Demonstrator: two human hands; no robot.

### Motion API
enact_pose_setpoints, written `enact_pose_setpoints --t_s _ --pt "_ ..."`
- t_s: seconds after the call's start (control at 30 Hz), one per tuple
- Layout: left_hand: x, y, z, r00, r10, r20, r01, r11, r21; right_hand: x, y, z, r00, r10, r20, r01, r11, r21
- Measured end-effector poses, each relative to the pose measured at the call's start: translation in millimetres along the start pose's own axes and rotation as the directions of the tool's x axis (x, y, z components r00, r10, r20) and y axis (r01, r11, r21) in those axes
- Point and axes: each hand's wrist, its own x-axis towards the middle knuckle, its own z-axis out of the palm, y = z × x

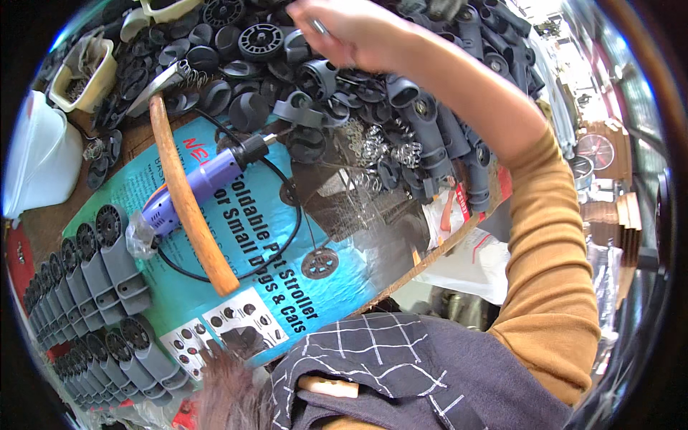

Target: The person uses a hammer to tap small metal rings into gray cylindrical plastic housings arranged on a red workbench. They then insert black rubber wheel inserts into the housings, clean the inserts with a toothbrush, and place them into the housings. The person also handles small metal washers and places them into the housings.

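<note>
My right arm reaches in from the right, and my right hand (pixel 347 36) is at the top of the view, over a heap of dark grey plastic parts (pixel 247 111). Its fingers are curled, and a small shiny metal piece (pixel 319 27) shows at them; its kind is unclear. My left hand is out of view. Below the hand, a hammer (pixel 183 186) with a wooden handle lies across a purple electric screwdriver (pixel 201 180) with a black cable. A spoked black disc (pixel 319 264) rests on the blue printed sheet (pixel 251 215). Metal springs (pixel 390 147) sit beside the heap.
Rows of grey plastic housings (pixel 118 276) stand at the left. A white bucket (pixel 43 158) and a cream tub (pixel 82 75) are at the far left. Grey tubular parts (pixel 426 132) pile up at the right, near the bench edge (pixel 423 261). A white bag (pixel 469 265) hangs beyond that edge.
</note>
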Motion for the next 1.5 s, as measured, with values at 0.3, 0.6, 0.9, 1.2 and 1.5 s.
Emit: enact_pose_setpoints --t_s 0.3,0.6,0.9,1.2,1.5 --pt "-55.6 2.7 -40.8 0.841 0.455 -0.292 -0.416 0.890 0.190 -46.7 144.9 21.5 0.805 -0.531 -0.266 0.197 0.661 -0.724" --pt "-188.1 68.5 -84.4 0.642 0.319 -0.697 -0.412 0.910 0.038 -71.3 155.9 -3.9 0.511 -0.793 -0.332 0.454 0.577 -0.679" --pt "-161.0 201.0 -217.4 0.206 0.597 -0.776 -0.532 0.734 0.423 -117.6 192.9 44.7 0.570 -0.742 0.354 0.281 -0.229 -0.932" --pt "-42.2 284.6 -299.6 0.538 0.587 -0.605 -0.414 0.809 0.416 -78.3 145.9 36.2 0.347 -0.891 0.294 0.364 -0.161 -0.917" --pt "-17.9 317.7 -322.8 0.679 0.534 -0.504 -0.228 0.806 0.546 -128.1 183.8 158.6 0.429 -0.793 0.433 0.717 0.008 -0.697"
